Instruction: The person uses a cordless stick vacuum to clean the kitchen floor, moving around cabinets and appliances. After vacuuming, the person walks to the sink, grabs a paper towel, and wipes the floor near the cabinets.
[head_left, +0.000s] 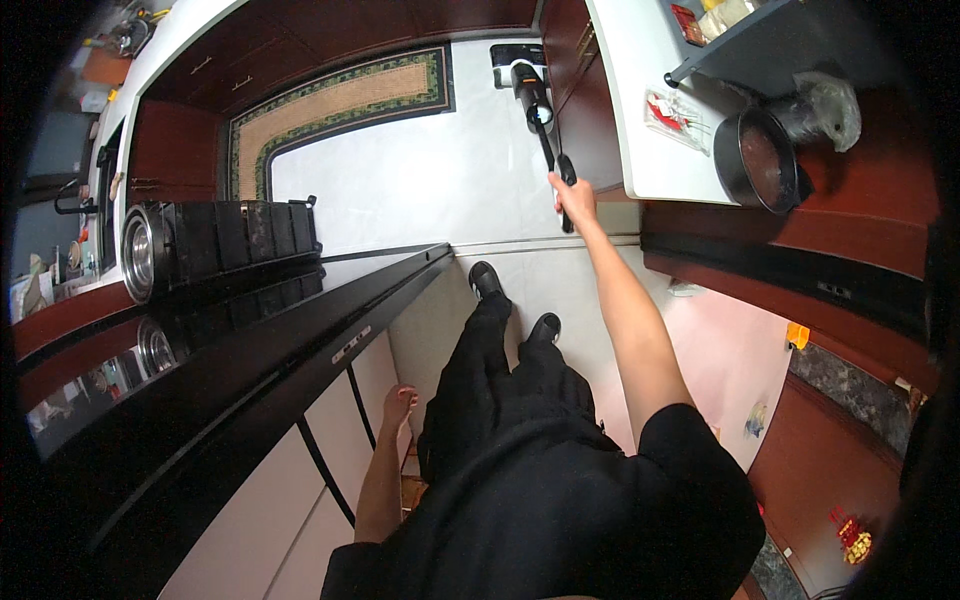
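My right hand (576, 201) is closed around the black handle of an upright floor cleaner (531, 94), my arm stretched out ahead. The cleaner leans away from me, and its wide floor head (517, 54) rests on the white floor against the dark red cabinet at the upper middle. My left hand (401, 403) hangs low beside my left thigh, with its fingers loosely curled and nothing seen in it.
A patterned mat (360, 97) lies along the far cabinets. A sliding door track (517, 244) crosses the floor before my shoes. At left stands a glossy black door panel (247, 375); at right, a white counter (637, 97) holds a round dark pan (756, 159).
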